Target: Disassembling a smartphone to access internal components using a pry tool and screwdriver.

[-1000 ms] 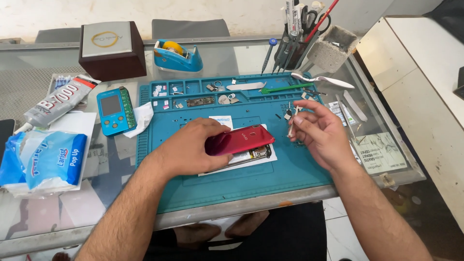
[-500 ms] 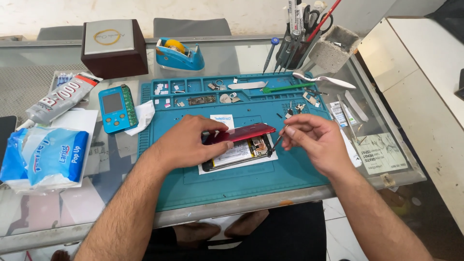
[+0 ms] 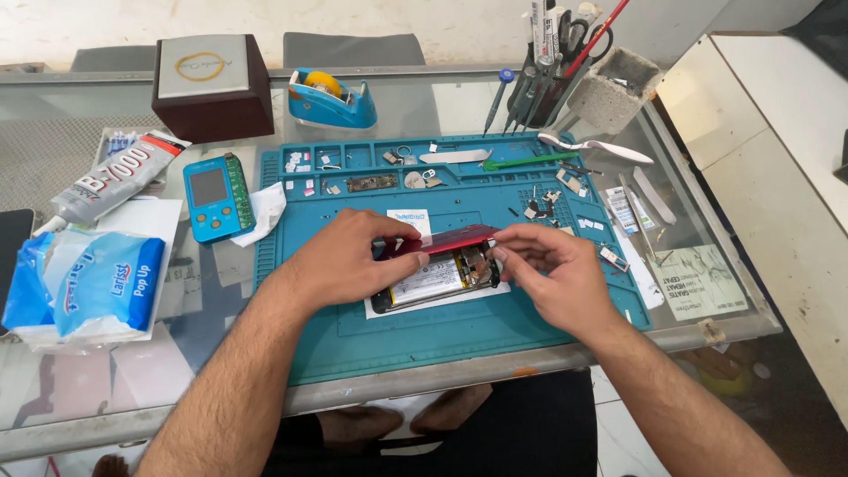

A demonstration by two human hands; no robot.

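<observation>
An opened phone [image 3: 437, 278] lies on a white sheet in the middle of the teal repair mat [image 3: 495, 327], its battery and boards showing. Its red back cover [image 3: 446, 238] is tilted up over the phone like a lid. My left hand [image 3: 349, 258] grips the cover's left end and rests on the phone. My right hand [image 3: 552, 269] pinches the cover's right end with its fingertips. Small screws and parts [image 3: 543, 205] lie on the mat just beyond my right hand.
A blue tester device [image 3: 216, 196], a glue tube [image 3: 110, 179], a tissue pack [image 3: 88, 283], a brown box [image 3: 212, 84], a tape dispenser [image 3: 331, 99] and a tool holder [image 3: 552, 75] ring the mat on the glass table [image 3: 698, 331]. White tweezers [image 3: 596, 146] lie at right.
My right hand came in from the screws to the cover's right end. The red cover went from lying flat under my left hand to being tipped up on edge.
</observation>
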